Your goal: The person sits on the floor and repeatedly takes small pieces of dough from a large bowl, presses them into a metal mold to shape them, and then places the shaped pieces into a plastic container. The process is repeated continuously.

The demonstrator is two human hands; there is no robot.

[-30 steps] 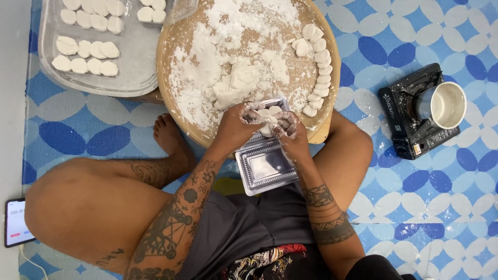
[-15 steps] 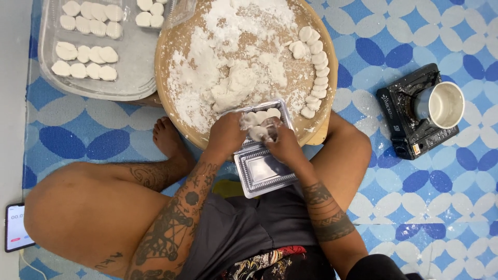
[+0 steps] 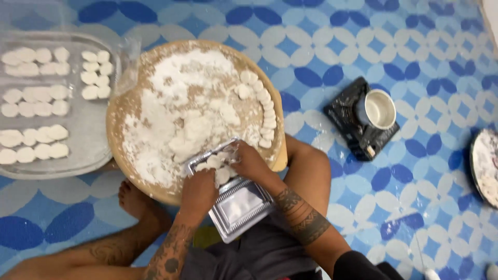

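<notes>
Dough rounds, pale and flattened, lie in rows inside the clear plastic tray (image 3: 78, 155) at the far left, resting on the blue and white patterned floor mat (image 3: 415, 52). Just right of that tray we see the round wooden board (image 3: 129, 109), heaped with white flour (image 3: 181, 98); a curved line of small white dough pieces (image 3: 262, 111) follows its right rim. At the near edge of the board our bare foot (image 3: 132, 199) pokes out from under it.

Over the board's near rim we hold the clear hinged plastic container (image 3: 241, 207), its lid flap hanging open toward our lap. Our left hand (image 3: 198, 191) curls over the container's left edge, gripping it, fingers dusted with flour. Inside the upper half sit several white dough pieces (image 3: 215, 163). Our right hand (image 3: 250, 162) is just beside them, fingers bent and pressed down onto the pieces in the container; whether it pinches one we cannot tell.

Further right, well apart from the board, a black digital scale (image 3: 353, 132) sits on the mat with a round metal cup (image 3: 380, 109) standing on it. At the right edge, part of a dark round plate (image 3: 485, 166) dusted white shows.
</notes>
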